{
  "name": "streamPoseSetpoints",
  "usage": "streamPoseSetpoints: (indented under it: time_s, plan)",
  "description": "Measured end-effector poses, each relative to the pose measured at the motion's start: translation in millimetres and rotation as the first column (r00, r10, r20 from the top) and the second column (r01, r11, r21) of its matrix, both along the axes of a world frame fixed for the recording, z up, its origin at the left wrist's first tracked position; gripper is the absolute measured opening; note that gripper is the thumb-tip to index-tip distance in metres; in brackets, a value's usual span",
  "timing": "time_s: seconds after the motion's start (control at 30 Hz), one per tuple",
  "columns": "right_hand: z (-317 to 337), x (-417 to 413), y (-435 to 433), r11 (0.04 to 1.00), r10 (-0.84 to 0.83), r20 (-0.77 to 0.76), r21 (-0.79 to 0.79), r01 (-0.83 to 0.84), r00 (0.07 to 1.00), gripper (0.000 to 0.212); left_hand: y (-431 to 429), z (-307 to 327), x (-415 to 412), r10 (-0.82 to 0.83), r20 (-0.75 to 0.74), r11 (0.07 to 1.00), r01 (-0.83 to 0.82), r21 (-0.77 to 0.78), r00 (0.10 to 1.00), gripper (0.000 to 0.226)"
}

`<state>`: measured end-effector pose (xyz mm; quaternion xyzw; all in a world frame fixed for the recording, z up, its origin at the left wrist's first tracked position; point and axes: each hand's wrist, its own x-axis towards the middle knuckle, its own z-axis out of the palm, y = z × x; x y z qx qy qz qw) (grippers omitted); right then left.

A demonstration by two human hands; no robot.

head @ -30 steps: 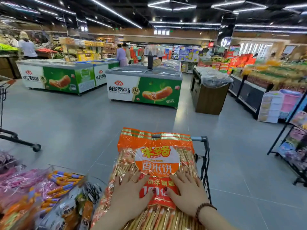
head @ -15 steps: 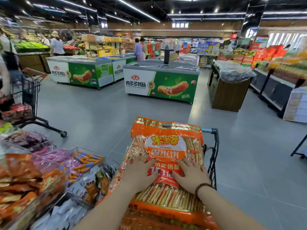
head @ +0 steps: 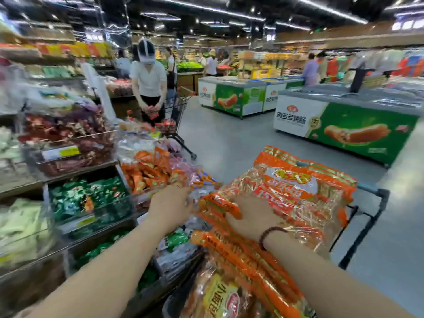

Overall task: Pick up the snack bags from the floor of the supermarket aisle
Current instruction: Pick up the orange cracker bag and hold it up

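Several snack bags (head: 241,253) are already stacked in the cart (head: 382,196), so judge the task as well advanced. The top bag (head: 298,191), orange with a clear window, lies across the pile at the cart's far end. More orange bags and a yellow-labelled bag (head: 220,297) lie beneath it and nearer to you.

Your right hand (head: 250,216), with a bracelet (head: 270,232) at the wrist, rests palm down on the stack at the near left edge of the top bag. A fold of wrapper hides its fingertips, so you cannot tell whether they lie flat or hook the edge.

Your left hand (head: 171,203) reaches to the left of the cart, at the wrappers where the stack meets the shelf bins (head: 146,173). Motion blur hides its fingers, and the grip cannot be determined.

The visible floor (head: 229,138) shows no bags. The floor beneath the cart and behind you is out of view, so do not treat collection as complete. Probable remaining work: steady the load, then check the unseen floor.
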<state>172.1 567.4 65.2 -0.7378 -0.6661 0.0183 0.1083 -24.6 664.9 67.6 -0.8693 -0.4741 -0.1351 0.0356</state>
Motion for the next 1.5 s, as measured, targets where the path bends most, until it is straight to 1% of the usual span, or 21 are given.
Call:
streamPoseSetpoints:
  time_s: [0.07,0.13,0.23,0.33,0.47,0.6,0.67,0.8,0.87,0.97,1.07,1.13,1.2,1.3,1.4,1.5]
  plan:
    - [-1.5,-31.3,-4.4,0.996,0.093,-0.002,0.002,-0.093,0.996,0.041,-29.5,0.7,-44.5,0.101,-0.044,0.995,-0.102,-0.013,0.994,0.035]
    - [-4.0,-66.1,-6.0,0.981,0.196,-0.03,-0.009,-0.196,0.98,0.038,-61.1,0.5,-91.4,0.194,-0.076,0.98,-0.196,-0.02,0.978,0.034]
    - [-5.2,-124.1,-12.4,0.937,0.345,-0.055,-0.042,-0.347,0.937,0.045,-108.8,-2.5,-165.1,0.345,-0.093,0.938,-0.347,-0.005,0.934,0.031]
    - [-5.8,-183.2,-26.0,0.877,0.474,-0.069,-0.056,-0.478,0.878,0.052,-158.0,-6.9,-230.4,0.509,-0.111,0.858,-0.514,-0.02,0.854,0.028]
    - [-8.8,-260.7,-52.3,0.784,0.618,-0.024,-0.052,-0.618,0.786,0.051,-228.1,-18.0,-301.4,0.669,-0.125,0.737,-0.676,-0.022,0.733,0.031]
    - [-16.5,-338.0,-88.5,0.706,0.706,-0.019,-0.06,-0.706,0.708,0.044,-300.8,-28.3,-367.3,0.71,-0.177,0.692,-0.722,-0.005,0.681,0.04]
    - [-22.7,-376.6,-111.8,0.672,0.739,-0.002,-0.069,-0.738,0.673,0.043,-336.9,-35.8,-402.2,0.734,-0.165,0.665,-0.747,-0.027,0.659,0.043]
    - [-37.3,-455.3,-164.5,0.616,0.786,0.028,-0.11,-0.78,0.617,0.042,-414.5,-53.5,-474.1,0.771,-0.148,0.621,-0.783,-0.043,0.619,0.034]
    - [-45.4,-493.9,-189.6,0.596,0.802,0.039,-0.124,-0.794,0.596,0.042,-454.8,-63.5,-508.4,0.79,-0.167,0.59,-0.805,-0.057,0.59,0.031]
    - [-55.9,-552.0,-226.3,0.553,0.831,0.027,-0.15,-0.819,0.556,0.048,-510.0,-78.1,-560.6,0.809,-0.205,0.548,-0.833,-0.078,0.551,0.029]
    - [-62.2,-606.9,-256.4,0.516,0.854,0.024,-0.162,-0.841,0.52,0.052,-556.2,-82.6,-605.8,0.857,-0.208,0.465,-0.881,-0.085,0.472,0.028]
    - [-64.2,-640.2,-272.4,0.474,0.879,0.031,-0.159,-0.866,0.475,0.05,-582.4,-84.3,-631.1,0.884,-0.204,0.409,-0.907,-0.102,0.421,0.028]
    - [-66.6,-672.3,-285.1,0.44,0.897,0.022,-0.158,-0.884,0.442,0.05,-604.8,-89.8,-656.7,0.913,-0.163,0.356,-0.926,-0.126,0.373,0.028]
    - [-72.7,-720.2,-298.4,0.383,0.924,0.04,-0.157,-0.91,0.381,0.055,-629.5,-104.6,-695.2,0.946,-0.14,0.267,-0.948,-0.175,0.293,0.028]
    - [-85.8,-769.5,-304.3,0.318,0.948,0.032,-0.165,-0.934,0.317,0.054,-643.8,-118.2,-733.2,0.96,-0.126,0.222,-0.954,-0.202,0.25,0.029]
    - [-105.0,-823.9,-305.4,0.274,0.96,0.003,-0.185,-0.944,0.278,0.053,-649.2,-130.2,-775.2,0.967,-0.14,0.182,-0.962,-0.202,0.212,0.033]
